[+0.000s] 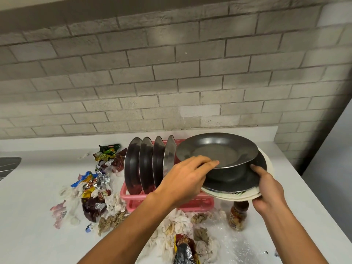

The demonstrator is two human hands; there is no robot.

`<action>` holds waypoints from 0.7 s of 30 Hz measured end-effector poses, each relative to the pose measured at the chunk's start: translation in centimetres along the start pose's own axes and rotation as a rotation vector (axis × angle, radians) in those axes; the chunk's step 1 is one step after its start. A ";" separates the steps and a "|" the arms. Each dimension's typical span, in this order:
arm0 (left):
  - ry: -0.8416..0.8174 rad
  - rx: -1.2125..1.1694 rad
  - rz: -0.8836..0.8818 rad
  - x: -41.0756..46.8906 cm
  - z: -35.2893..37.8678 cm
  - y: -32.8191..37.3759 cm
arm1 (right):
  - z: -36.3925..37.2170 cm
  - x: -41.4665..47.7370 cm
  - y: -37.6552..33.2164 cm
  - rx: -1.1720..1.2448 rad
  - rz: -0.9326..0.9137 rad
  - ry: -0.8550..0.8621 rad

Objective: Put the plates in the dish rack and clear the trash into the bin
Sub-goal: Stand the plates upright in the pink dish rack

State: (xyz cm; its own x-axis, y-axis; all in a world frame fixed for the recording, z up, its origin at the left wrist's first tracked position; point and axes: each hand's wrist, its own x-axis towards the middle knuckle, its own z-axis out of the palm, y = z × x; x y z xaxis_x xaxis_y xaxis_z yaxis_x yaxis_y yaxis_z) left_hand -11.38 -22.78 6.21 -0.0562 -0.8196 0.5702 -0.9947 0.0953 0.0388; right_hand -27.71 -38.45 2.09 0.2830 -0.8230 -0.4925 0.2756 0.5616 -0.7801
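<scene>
We see a pink plastic rack (198, 203) with a slotted wall on the smooth white counter (28, 206). In it four round steel plates (146, 164) stand on edge, dark-faced with bright rims and leaning a little to the left.

At three o'clock of the rack the right hand (266, 191) grips a stack (234, 180) in the air. The stack is a dark metal plate on pale, matte plates, with the thumb on the upper rim and the fingers curled beneath. The left hand (186, 174) holds the top plate (217, 149), a shallow glossy steel one, tilted over the stack. Its fingers lie across the near rim at seven o'clock; the thumb is hidden, so the grip is probably a pinch.

Trash (101, 180) spreads from nine o'clock round to six o'clock of the rack: crinkled foil wrappers, crumpled white tissue and brownish wads. A small jar (237, 216) with a printed label stands under the stack, at five o'clock of the rack. Behind runs a rough grey brick wall (171, 73).
</scene>
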 end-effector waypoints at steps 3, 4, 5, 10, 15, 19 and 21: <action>0.158 -0.073 -0.106 0.4 -0.2 -0.4 | 0.0 0.1 -0.1 0.006 -0.014 0.014; 0.255 -0.113 -0.177 0.5 -0.3 -0.6 | -0.1 0.1 -0.1 0.016 -0.021 0.023; 0.362 -0.145 -0.255 0.6 -0.4 -0.9 | -0.1 0.1 -0.2 0.026 -0.027 0.032; 0.630 -0.280 -0.579 0.0 -0.1 -2.0 | -0.8 0.4 -0.9 0.072 -0.076 0.085; 0.659 -0.489 -0.830 -1.7 2.0 -1.8 | -1.0 0.7 -1.9 0.104 -0.097 0.106; 0.624 -0.507 -0.933 -2.7 3.9 -1.8 | -1.5 1.4 -1.8 0.095 -0.097 0.114; 0.600 -0.499 -0.963 -3.0 4.7 -1.9 | -1.5 1.6 -1.7 0.093 -0.094 0.115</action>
State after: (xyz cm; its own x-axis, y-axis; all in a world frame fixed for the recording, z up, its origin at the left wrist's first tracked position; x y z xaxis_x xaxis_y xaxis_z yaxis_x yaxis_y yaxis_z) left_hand -9.70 -23.14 0.52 0.8583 -0.2991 0.4170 -0.4604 -0.0898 0.8832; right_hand -29.12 -40.82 2.03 0.1464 -0.8734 -0.4644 0.3815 0.4830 -0.7882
